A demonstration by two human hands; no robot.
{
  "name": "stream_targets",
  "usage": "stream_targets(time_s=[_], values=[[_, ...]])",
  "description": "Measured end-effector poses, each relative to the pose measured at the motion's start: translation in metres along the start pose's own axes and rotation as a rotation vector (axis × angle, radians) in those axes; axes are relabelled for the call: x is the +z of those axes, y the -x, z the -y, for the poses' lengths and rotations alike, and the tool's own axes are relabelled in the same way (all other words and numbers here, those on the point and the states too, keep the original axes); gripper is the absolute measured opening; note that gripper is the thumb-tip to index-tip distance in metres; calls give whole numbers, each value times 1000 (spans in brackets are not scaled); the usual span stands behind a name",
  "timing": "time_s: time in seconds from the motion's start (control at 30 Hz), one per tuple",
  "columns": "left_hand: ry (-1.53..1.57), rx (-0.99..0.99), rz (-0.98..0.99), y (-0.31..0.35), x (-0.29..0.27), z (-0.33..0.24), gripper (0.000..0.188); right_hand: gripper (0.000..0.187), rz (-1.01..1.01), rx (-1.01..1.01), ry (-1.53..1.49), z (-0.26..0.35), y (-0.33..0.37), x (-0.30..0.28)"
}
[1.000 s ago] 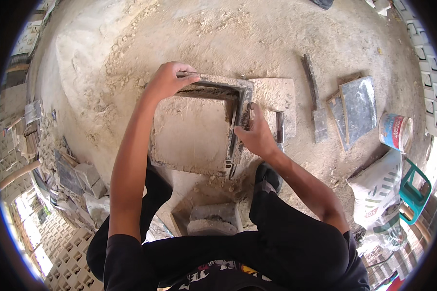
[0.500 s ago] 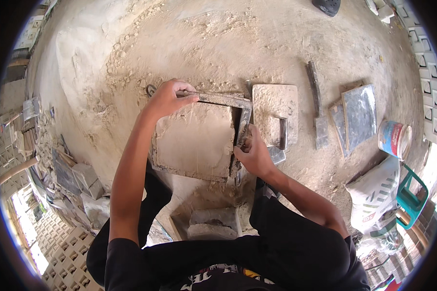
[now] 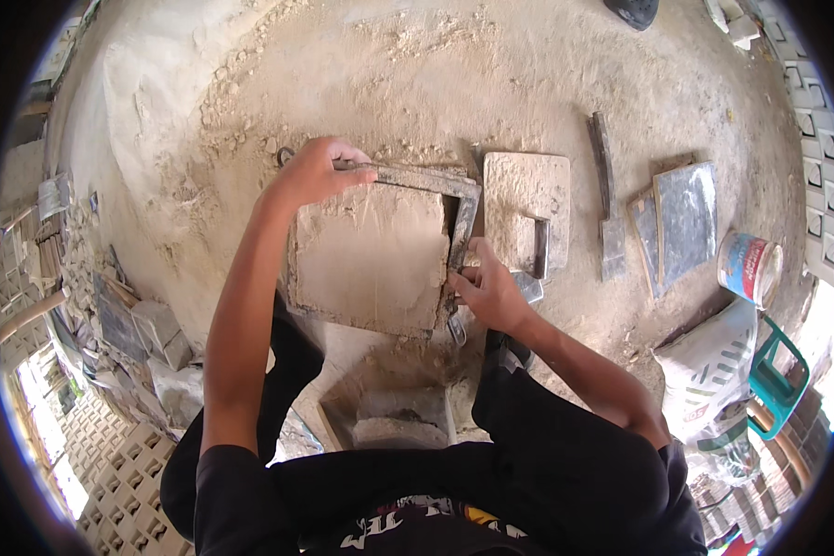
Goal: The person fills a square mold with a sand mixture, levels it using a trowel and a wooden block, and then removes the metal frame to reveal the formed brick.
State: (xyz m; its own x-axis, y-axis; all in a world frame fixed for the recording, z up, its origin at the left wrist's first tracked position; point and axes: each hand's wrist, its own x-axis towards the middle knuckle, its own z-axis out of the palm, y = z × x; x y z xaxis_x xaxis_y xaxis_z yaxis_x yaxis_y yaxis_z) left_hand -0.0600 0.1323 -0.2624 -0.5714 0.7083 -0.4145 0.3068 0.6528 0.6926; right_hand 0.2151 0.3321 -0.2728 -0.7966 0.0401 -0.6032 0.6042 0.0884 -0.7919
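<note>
Ahead lies a pale slab, a dark frame along its far and right edges; the right hand grips the frame's right side; the left hand grips its far bar. Well beyond shows a dark shoe.

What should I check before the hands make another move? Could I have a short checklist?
1. Left hand gripping the far edge of the dark frame: ok.
2. Right hand gripping the frame's right side: ok.
3. Frame flush against the pale slab all round: not ok; a dark gap shows at the right.
4. Slab's underside sound: cannot tell; it is hidden.
5. Tin pail away from the frame: ok, it is well off to the right.
</note>
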Motion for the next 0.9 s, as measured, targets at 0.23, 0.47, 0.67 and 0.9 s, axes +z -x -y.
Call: stream_targets(time_s=[0.23,0.47,0.67,0.9], values=[[14,27,-32,5,6,-7,45,52,59,90,-116,7,4,-6],[-187,98,-25,16,8,-16,56,54,59,94,-49,2,6,-4],[-750,347,-37,48,48,-61,78,37,160,47,-427,-13,6,-18],[-538,448,-11,5,84,-87,71,30,199,50,-308,-14,14,-12]])
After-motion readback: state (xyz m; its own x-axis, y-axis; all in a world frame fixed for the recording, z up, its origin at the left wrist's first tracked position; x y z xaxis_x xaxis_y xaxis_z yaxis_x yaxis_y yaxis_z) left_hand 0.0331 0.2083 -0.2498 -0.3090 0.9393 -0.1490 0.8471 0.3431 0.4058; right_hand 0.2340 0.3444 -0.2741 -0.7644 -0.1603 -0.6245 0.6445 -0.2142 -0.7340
